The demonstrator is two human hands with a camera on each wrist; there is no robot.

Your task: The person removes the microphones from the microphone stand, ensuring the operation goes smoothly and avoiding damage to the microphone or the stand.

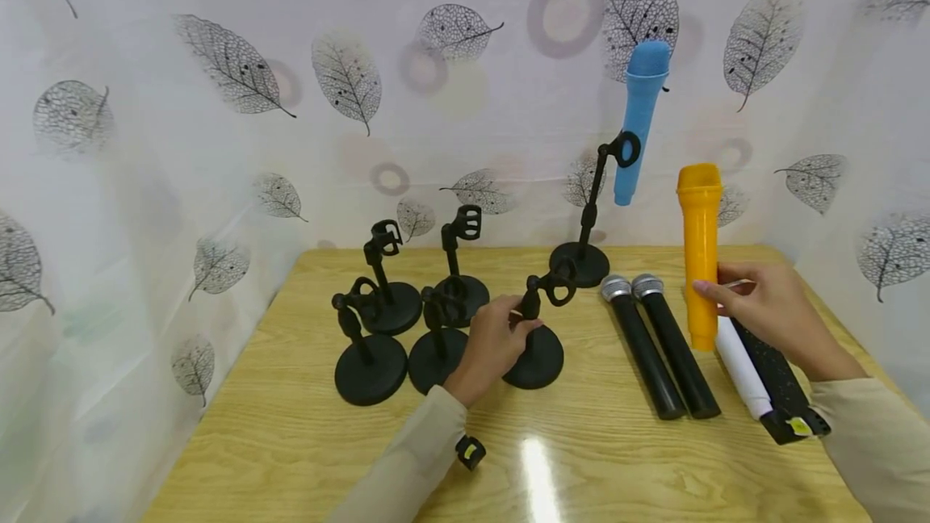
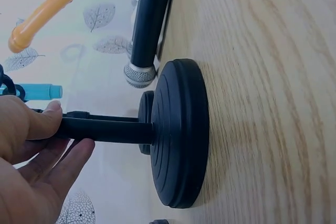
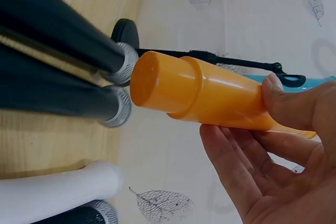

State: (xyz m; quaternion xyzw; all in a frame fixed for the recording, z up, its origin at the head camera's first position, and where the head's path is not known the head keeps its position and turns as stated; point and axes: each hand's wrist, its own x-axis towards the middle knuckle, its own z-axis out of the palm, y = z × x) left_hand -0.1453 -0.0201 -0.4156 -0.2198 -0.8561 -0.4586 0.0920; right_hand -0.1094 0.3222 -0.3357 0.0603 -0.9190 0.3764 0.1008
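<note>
My left hand [image 1: 490, 349] grips the upright pole of a black desk microphone stand [image 1: 539, 361] near the table's middle. In the left wrist view, thumb and fingers close round that pole, and its round base [image 2: 181, 135] is at the tabletop. At the right, my right hand [image 1: 770, 309] holds up an orange plastic microphone [image 1: 701, 240], head end upward, pinched between thumb and fingers at its lower handle. The right wrist view shows the orange handle end [image 3: 163, 82] pointing toward the black microphones. The ring clip [image 1: 561, 285] of the gripped stand holds nothing.
A blue microphone [image 1: 639, 111] sits tilted in a taller stand [image 1: 581, 263] at the back. Two black microphones [image 1: 647, 345] lie right of the gripped stand, with a white one [image 1: 743, 370] beyond. Several more stands [image 1: 370, 370] cluster at the left. A leaf-patterned curtain [image 1: 465, 103] hangs behind.
</note>
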